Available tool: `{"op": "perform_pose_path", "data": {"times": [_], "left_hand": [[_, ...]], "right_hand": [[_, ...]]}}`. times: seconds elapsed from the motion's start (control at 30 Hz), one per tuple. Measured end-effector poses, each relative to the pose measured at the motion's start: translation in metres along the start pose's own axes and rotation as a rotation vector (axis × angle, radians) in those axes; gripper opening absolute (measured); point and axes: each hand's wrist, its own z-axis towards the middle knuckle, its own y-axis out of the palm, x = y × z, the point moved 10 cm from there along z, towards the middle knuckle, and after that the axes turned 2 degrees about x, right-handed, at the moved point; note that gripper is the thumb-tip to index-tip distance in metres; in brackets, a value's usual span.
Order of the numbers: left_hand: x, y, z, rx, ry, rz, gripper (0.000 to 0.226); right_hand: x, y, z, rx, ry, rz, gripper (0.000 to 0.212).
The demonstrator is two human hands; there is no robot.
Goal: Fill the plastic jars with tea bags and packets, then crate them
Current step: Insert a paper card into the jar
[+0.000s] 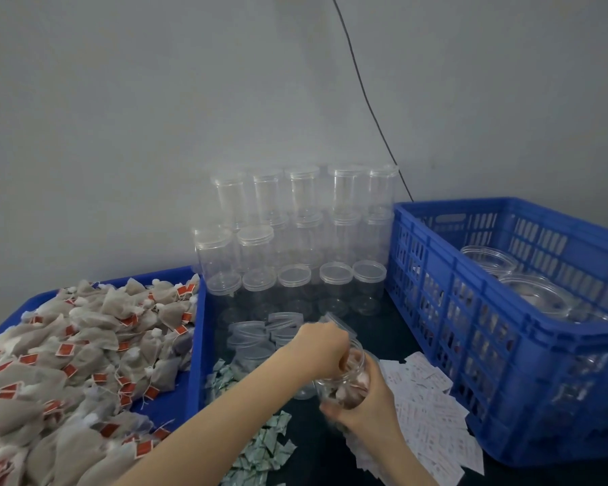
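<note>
Currently, item: plastic jar [344, 380], tilted, gripped by curled right hand [369, 412] fingers; left hand [322, 347] fingers bunched inside its mouth, contents hidden; best to press tea bags deep before releasing, jar kept steady.

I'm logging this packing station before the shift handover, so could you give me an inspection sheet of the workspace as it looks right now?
Surface: dark table, mostly covered.
Job's things: open jar partly filled, tilted; heap of tea bags in blue tray; lidded empty jars stacked by the wall; blue crate holding jars.
Clutter: loose lids; green-white packets; white slips scattered.
Hands: right hand grips the jar from below; left hand has fingers in its mouth; what they hold is hidden.
Cables: black cable runs down the wall behind the crate.
Surroundings: plain grey wall.
</note>
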Motion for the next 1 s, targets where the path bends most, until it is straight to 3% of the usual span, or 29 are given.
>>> {"op": "perform_pose_path", "data": {"times": [0.07, 0.23, 0.33, 0.43, 0.5, 0.6, 0.7, 0.83, 1.0], "left_hand": [[0.004, 0.000, 0.004, 0.000, 0.019, -0.007, 0.022], [0.006, -0.015, 0.017, 0.124, 0.054, -0.188, 0.019], [-0.010, -0.030, 0.024, 0.294, 0.006, -0.658, 0.007], [-0.046, -0.015, 0.030, 0.457, -0.224, -1.000, 0.008], [-0.041, 0.014, 0.040, 0.331, -0.283, -0.890, 0.009], [0.006, 0.071, 0.051, 0.001, -0.114, -0.622, 0.020], [0.048, 0.106, 0.052, -0.121, 0.011, -0.574, 0.030], [0.074, 0.125, 0.052, -0.103, 0.057, -0.510, 0.039], [0.073, 0.123, 0.051, 0.015, 0.062, -0.556, 0.026]], "right_hand": [[0.002, -0.004, 0.000, -0.010, 0.009, 0.006, 0.099], [0.000, -0.028, 0.002, 0.063, -0.015, 0.019, 0.084], [0.003, -0.050, 0.008, 0.120, 0.009, 0.035, 0.080], [0.009, -0.079, 0.014, 0.207, 0.039, 0.061, 0.083], [0.008, -0.095, 0.018, 0.244, 0.033, 0.059, 0.086], [0.007, -0.111, 0.021, 0.265, 0.008, 0.026, 0.090], [0.007, -0.119, 0.021, 0.274, -0.012, 0.016, 0.089], [0.012, -0.121, 0.022, 0.259, -0.014, 0.002, 0.087], [0.020, -0.123, 0.022, 0.249, -0.008, 0.019, 0.093]]}}
